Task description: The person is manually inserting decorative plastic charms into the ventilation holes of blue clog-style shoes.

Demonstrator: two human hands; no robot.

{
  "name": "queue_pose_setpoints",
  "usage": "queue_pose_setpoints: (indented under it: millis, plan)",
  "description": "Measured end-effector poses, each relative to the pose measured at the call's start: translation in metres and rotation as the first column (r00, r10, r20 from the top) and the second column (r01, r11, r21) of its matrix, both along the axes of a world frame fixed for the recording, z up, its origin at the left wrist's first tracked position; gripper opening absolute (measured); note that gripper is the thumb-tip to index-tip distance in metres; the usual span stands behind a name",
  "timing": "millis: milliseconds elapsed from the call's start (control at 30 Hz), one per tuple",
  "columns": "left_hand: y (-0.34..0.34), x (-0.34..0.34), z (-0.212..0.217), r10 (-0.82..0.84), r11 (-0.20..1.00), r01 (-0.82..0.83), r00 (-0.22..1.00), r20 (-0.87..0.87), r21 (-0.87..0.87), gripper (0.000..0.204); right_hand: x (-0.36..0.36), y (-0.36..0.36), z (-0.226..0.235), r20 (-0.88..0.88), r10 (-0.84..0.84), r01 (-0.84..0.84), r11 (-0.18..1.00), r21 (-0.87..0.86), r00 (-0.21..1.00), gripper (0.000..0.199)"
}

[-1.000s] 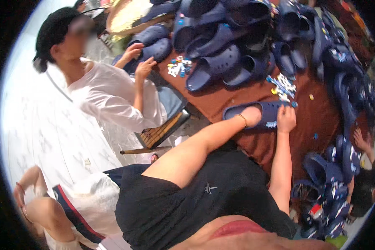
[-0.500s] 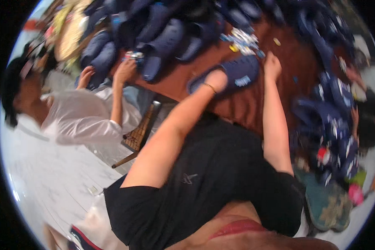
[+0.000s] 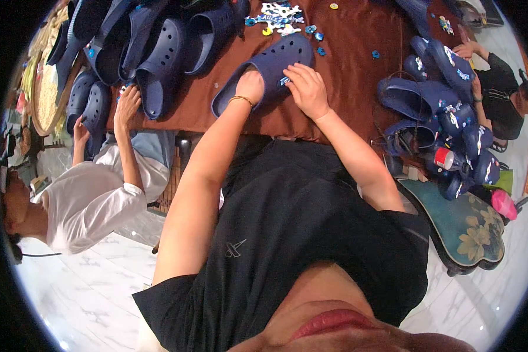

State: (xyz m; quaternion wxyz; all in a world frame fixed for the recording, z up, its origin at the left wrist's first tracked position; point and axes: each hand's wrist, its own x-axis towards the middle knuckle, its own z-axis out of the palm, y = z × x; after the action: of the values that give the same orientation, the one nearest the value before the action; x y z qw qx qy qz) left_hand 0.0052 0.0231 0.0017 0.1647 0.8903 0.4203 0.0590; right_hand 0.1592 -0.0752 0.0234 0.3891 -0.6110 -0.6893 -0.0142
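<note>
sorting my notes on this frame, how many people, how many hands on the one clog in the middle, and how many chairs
people: 3 (the wearer, a person in white, a person in black)
hands on the dark blue clog: 2, left hand and right hand
chairs: 1
total: 6

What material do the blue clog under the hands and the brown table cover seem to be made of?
The blue clog looks like moulded foam or soft plastic: matt, one piece, with punched round holes. The brown table cover seems to be cloth, perhaps velvety: dull, with soft folds at its edge. Neither can be confirmed by sight alone.
</note>
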Motion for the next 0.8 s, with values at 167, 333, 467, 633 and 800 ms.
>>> queue_pose_setpoints:
  millis: [167, 333, 467, 633, 800]
  plan:
    - [0.013, -0.003, -0.008, -0.055, 0.993, 0.059, 0.998, -0.040, 0.107, 0.023, 0.006, 0.009, 0.015, 0.031, 0.026, -0.026, 1.000, -0.001, 0.999, 0.025]
    - [0.002, 0.001, -0.015, -0.026, 0.999, 0.032, 0.984, -0.177, 0.027, 0.023, 0.007, 0.009, -0.005, 0.111, 0.053, -0.042, 0.994, -0.103, 0.992, 0.018]
    - [0.000, -0.015, -0.043, -0.030, 0.995, 0.037, 0.997, -0.075, 0.091, 0.024, -0.015, -0.019, -0.022, 0.025, 0.077, -0.075, 0.992, -0.101, 0.997, 0.013]
    - [0.000, -0.006, -0.019, -0.007, 1.000, 0.006, 1.000, -0.005, -0.026, 0.025, 0.030, -0.013, -0.023, -0.360, -0.381, 0.369, 0.923, -0.107, 0.851, 0.010]
    - [0.005, -0.002, -0.011, -0.018, 1.000, 0.018, 1.000, 0.010, -0.011, 0.024, 0.104, 0.027, -0.016, -0.202, -0.650, 0.622, 0.760, -0.191, 0.733, 0.018]
